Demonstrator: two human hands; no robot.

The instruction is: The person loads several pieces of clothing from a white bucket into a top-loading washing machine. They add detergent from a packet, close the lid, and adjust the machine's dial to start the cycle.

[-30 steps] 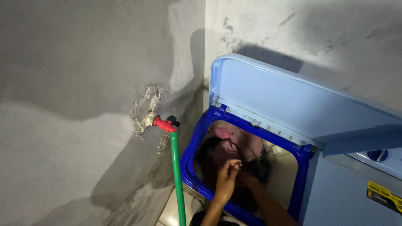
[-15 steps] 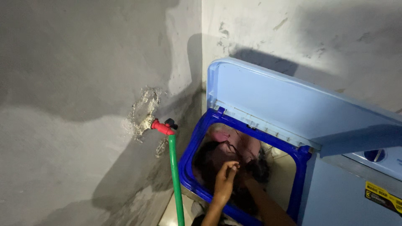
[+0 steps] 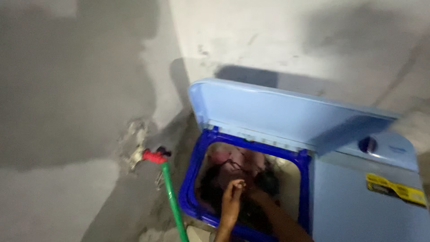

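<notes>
Our left hand point(image 3: 233, 199) at lower centre, fingers curled over dark and pink laundry point(image 3: 233, 163) in the blue-rimmed washing machine tub point(image 3: 190, 188), our right hand point(image 3: 257, 195) buried in the clothes, grip we cannot tell, pale blue lid point(image 3: 268, 112) raised behind, green hose point(image 3: 172, 199) on a red tap point(image 3: 154, 156) at left.

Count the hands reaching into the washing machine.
2. The left hand hangs over the clothes in the tub; the right hand, beside it, is buried in the dark laundry and mostly hidden.
</notes>
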